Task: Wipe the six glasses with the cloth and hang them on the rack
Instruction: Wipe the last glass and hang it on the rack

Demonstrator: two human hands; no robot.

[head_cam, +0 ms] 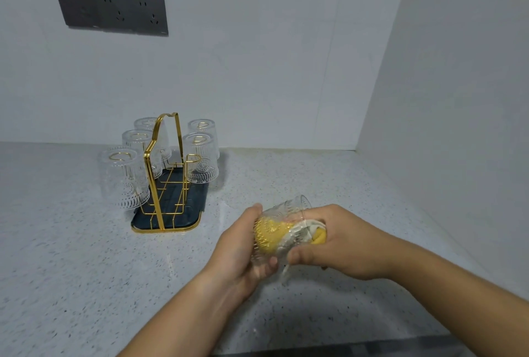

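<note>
Five glasses (pixel 124 177) are hung inverted on the rack (pixel 160 162); the sixth glass (pixel 297 207) is gripped by the left hand (pixel 240 248) above the bench (pixel 71 256) while the cloth (pixel 319 235), held by the right hand (pixel 340 242), is wiped inside. Next, inversion onto the free peg (pixel 194 157) is required.

five glasses (pixel 123 179) on rack (pixel 171 202) | sixth glass (pixel 286 213) front-right, cloth (pixel 319 236) inside

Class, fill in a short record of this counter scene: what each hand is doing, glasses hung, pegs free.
Left hand: grips the clear patterned glass tumbler, tipped sideways
Right hand: pushes the yellow cloth into its mouth
Hung glasses: five, upside down on the gold wire rack
Free peg: one, near end of the right row
Under rack: dark tray
</note>
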